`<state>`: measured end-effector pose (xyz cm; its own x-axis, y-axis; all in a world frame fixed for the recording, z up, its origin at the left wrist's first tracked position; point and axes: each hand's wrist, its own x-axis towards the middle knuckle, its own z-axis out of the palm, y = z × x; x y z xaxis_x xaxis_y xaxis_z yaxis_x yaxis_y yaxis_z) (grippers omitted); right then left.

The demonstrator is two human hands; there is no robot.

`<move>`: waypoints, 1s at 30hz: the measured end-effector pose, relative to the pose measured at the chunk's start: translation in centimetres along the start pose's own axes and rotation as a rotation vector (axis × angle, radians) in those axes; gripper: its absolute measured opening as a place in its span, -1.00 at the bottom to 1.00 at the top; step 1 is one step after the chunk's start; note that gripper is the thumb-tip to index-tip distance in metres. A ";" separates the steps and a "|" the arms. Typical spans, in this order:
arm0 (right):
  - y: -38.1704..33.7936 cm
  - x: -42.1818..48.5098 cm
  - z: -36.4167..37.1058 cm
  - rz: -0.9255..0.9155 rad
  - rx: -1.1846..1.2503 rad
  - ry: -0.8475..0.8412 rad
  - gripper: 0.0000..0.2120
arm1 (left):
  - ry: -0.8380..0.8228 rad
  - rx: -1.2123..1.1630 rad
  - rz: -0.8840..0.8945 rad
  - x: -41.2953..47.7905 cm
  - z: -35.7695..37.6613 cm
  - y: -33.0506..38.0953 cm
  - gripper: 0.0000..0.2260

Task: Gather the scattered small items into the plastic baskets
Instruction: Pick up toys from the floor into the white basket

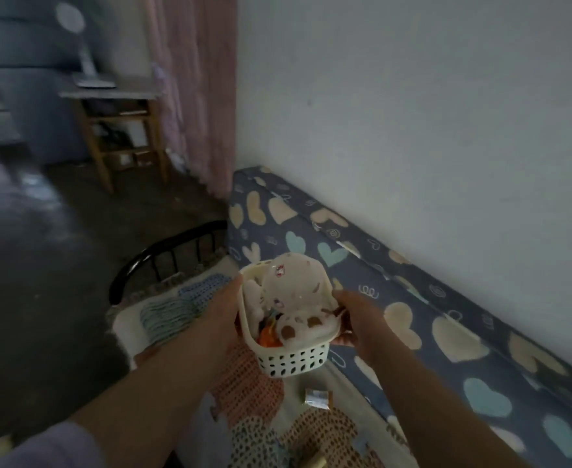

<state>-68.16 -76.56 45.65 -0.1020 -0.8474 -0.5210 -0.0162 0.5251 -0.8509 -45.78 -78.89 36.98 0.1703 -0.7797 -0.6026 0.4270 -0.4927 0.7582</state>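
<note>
Your fingers (341, 340) were curled round the cream plastic basket (291, 361) from both sides. The left hand (222, 319) clasped its left wall and the right hand (357, 317) gripped its right rim, holding it over the patterned blanket (244, 390). Inside lay a white printed cloth (298, 292) over something orange (267, 337) — too blurred to name — while a small silvery packet (316, 398) lay on the blanket just below the basket, near the heart-print cushion (446, 349) along the wall (412, 130).

No text, brand or number could be read. Small reddish prints on the white cloth (294, 288) in the cream basket (291, 361) were too blurred, as was the small packet (317, 398) lying below it.
</note>
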 end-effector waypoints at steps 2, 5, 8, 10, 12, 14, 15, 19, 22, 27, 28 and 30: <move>0.2 0.7 1.8 -0.019 -0.089 -0.081 -0.83 | 0.025 -0.117 -0.048 0.1 -3.1 -0.7 -0.37; 0.9 0.8 6.3 -0.008 -0.179 -0.239 -0.85 | 0.232 -0.292 -0.077 -5.1 -7.1 -0.2 -0.56; 1.2 -0.2 10.1 0.017 -0.202 -0.412 -0.86 | 0.331 -0.380 -0.088 -7.7 -11.5 0.0 -0.59; 1.5 -0.9 12.7 0.014 -0.232 -0.539 -0.82 | 0.413 -0.420 -0.074 -9.1 -14.7 0.4 -0.64; 2.1 -1.8 15.5 -0.003 -0.302 -0.661 -0.73 | 0.497 -0.428 -0.086 -9.9 -17.9 0.4 -0.64; 3.0 -2.4 18.9 -0.038 -0.420 -0.734 -0.70 | 0.537 -0.469 -0.079 -10.7 -20.8 0.2 -0.59; 3.7 -2.7 21.0 -0.071 -0.476 -0.769 -0.70 | 0.553 -0.501 -0.077 -11.1 -22.5 0.0 -0.56; 5.7 -3.8 27.3 -0.185 -0.623 -0.744 -0.72 | 0.598 -0.577 -0.067 -11.7 -27.6 -0.8 -0.55; 7.4 -4.8 33.0 -0.187 -0.690 -0.681 -0.78 | 0.609 -0.637 -0.047 -12.7 -31.7 -1.2 -0.56; 10.9 -5.6 41.2 -0.298 -0.944 -0.631 -0.78 | 0.730 -0.609 -0.045 -14.2 -37.4 -1.6 -0.66; 11.8 -6.1 43.0 -0.340 -1.015 -0.624 -0.79 | 0.753 -0.606 -0.027 -14.4 -39.0 -1.9 -0.68; 13.1 -6.8 45.3 -0.388 -1.089 -0.588 -0.84 | 0.763 -0.626 -0.017 -14.8 -40.9 -2.1 -0.73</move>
<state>-22.64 -67.50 34.96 0.5368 -0.7189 -0.4416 -0.7700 -0.2034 -0.6048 -12.85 -50.49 34.13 0.5932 -0.2072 -0.7779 0.7900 -0.0360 0.6120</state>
